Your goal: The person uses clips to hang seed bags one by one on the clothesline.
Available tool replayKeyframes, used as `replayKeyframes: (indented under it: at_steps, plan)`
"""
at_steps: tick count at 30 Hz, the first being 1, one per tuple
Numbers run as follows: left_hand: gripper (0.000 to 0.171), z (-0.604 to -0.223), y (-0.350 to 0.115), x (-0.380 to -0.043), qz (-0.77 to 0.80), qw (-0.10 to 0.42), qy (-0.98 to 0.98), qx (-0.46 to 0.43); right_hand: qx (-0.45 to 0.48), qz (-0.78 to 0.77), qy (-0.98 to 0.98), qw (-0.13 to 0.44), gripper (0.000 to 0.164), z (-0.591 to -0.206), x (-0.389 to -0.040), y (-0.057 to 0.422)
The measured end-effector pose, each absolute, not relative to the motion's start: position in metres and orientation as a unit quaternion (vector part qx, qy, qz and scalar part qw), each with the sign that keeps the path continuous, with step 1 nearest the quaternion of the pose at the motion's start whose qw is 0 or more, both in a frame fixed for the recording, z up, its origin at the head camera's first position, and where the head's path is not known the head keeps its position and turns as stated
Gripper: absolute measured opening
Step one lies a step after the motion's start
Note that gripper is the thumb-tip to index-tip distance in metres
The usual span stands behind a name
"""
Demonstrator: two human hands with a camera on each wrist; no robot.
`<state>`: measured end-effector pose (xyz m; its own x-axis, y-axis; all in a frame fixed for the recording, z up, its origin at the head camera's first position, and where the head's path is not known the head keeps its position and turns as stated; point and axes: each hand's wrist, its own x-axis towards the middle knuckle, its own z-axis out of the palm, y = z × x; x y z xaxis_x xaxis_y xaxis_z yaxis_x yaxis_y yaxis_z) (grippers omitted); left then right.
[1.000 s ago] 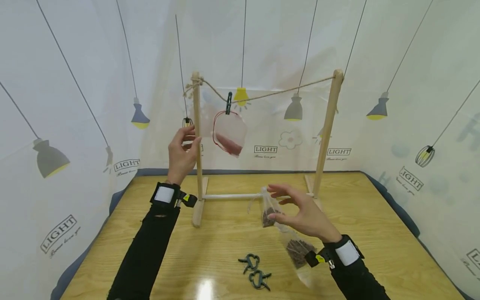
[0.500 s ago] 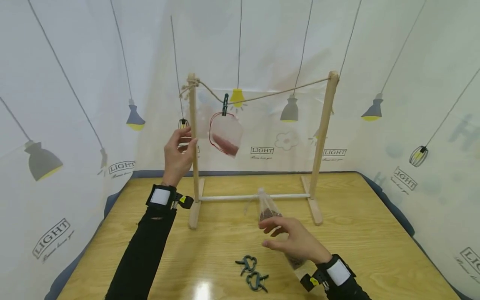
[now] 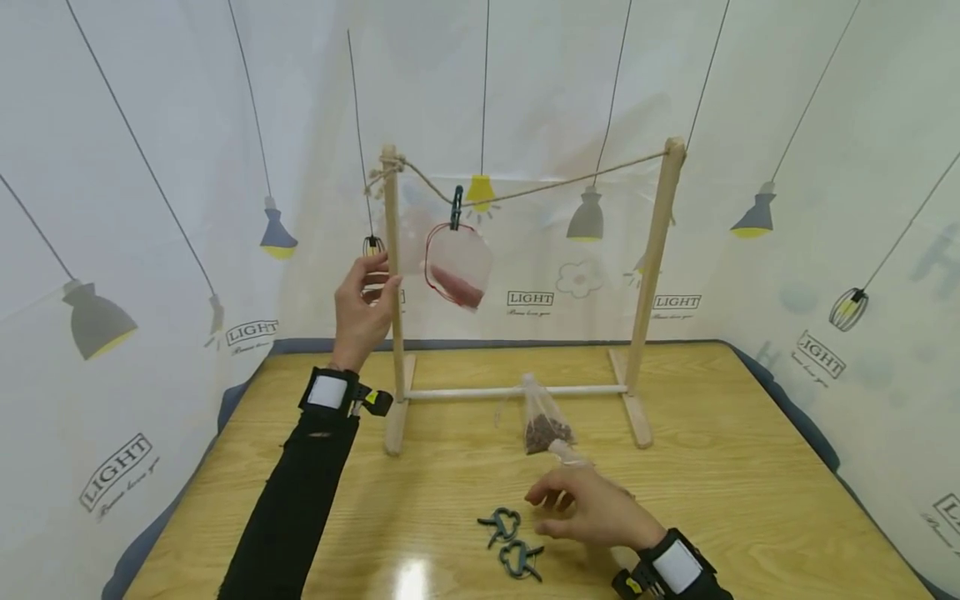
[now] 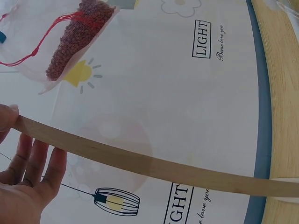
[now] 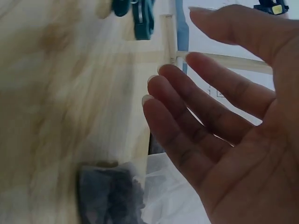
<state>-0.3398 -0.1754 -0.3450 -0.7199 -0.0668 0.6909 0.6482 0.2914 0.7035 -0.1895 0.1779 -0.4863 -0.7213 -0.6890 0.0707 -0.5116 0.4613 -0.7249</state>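
My left hand (image 3: 363, 312) pinches the left wooden post (image 4: 107, 151) of a rack, thumb on one side and fingers on the other. My right hand (image 3: 588, 508) hovers low above the table with loosely bent fingers and nothing in them. Just left of its fingertips lie two dark green spring clips (image 3: 499, 525). A sheer drawstring bag (image 3: 546, 421) with dark contents lies behind the hand; a second bag (image 3: 572, 454) is mostly hidden beneath it. From the rack's rope hangs a sheer bag with red cord (image 3: 461, 258) and reddish grains (image 4: 84, 37), held by a green clip (image 3: 456, 208).
The twine rope (image 3: 570, 181) sags between the left post and the right post (image 3: 656, 250). A white crossbar (image 3: 465, 392) joins the wooden feet low down. Printed cloth walls (image 3: 840, 208) enclose the wooden table (image 3: 720, 467) at the back and sides.
My right hand has come down and nearer, away from the rear bag and toward the two loose clips. The left hand keeps its place on the post.
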Motion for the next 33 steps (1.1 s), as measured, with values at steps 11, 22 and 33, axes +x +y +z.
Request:
replayKeyframes:
  at_steps: [11,22,33]
  plan:
    - [0.034,-0.347,-0.174,-0.341,-0.557,0.326,-0.739,-0.193,-0.378,-0.373,0.83,0.168,0.014,-0.494,-0.183,0.181]
    - [0.035,-0.345,-0.173,-0.342,-0.559,0.324,-0.737,-0.196,-0.382,-0.348,0.842,0.154,0.012,-0.499,-0.181,0.176]
    - [0.035,-0.347,-0.173,-0.342,-0.556,0.329,-0.739,-0.189,-0.4,-0.372,0.823,0.158,0.002,-0.503,-0.183,0.178]
